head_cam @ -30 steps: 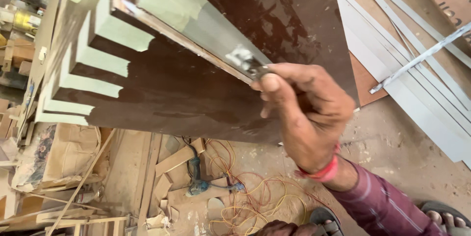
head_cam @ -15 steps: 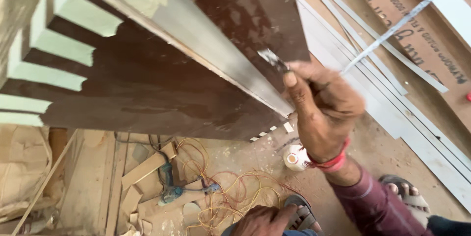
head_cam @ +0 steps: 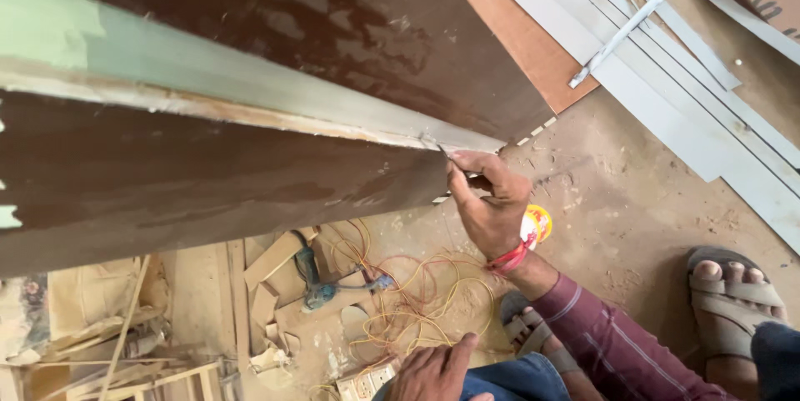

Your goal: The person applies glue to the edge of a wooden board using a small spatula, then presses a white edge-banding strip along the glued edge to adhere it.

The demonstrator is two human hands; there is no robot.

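Below the dark panel [head_cam: 250, 176], tangled wires [head_cam: 417, 301]

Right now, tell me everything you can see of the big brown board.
The brown board is a large dark panel with a glossy, streaky face, tilted above the dusty floor. A pale green strip runs along its upper edge, raw wood showing beneath. The right hand pinches the strip's end at the board's corner.

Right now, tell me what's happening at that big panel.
The person's right hand pinches a small thin tool, too small to identify, against the pale grey laminate strip along the edge of the large dark brown wooden panel, near its end. The left hand rests low by the knee, holding nothing visible. Tangled orange and yellow wires lie on the dusty floor below.
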